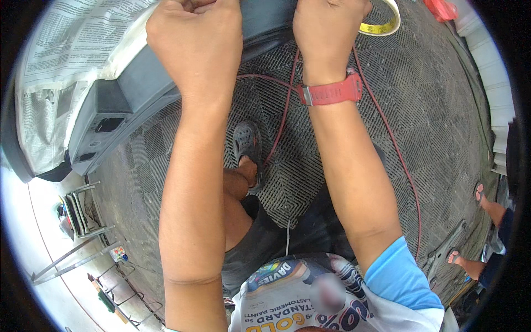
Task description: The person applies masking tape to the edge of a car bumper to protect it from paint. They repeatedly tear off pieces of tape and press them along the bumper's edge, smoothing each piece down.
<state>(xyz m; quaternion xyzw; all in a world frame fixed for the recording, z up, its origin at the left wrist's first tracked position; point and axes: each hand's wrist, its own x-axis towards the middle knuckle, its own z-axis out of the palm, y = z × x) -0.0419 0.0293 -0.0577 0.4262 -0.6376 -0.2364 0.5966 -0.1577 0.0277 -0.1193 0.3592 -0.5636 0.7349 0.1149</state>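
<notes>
My left hand (196, 47) is closed at the upper edge of the view, over a grey car body panel (146, 74) and beside the newspaper sheet (61, 61) covering it. Its fingertips are partly cut off, so what they pinch cannot be made out. My right hand (326, 36), with a red watch (332, 91) at the wrist, is curled at the panel's right. A roll of masking tape (381, 27), pale outside and yellow inside, sits against its fingers and appears held by them. The fingertips of this hand also run out of view.
Dark ribbed matting (387, 94) covers the floor, crossed by a red hose (395, 146). My foot in a dark clog (246, 141) is below the panel. Metal racks (83, 213) stand at left. Another person's legs (492, 213) are at right, near a red plastic bag (441, 10) farther up.
</notes>
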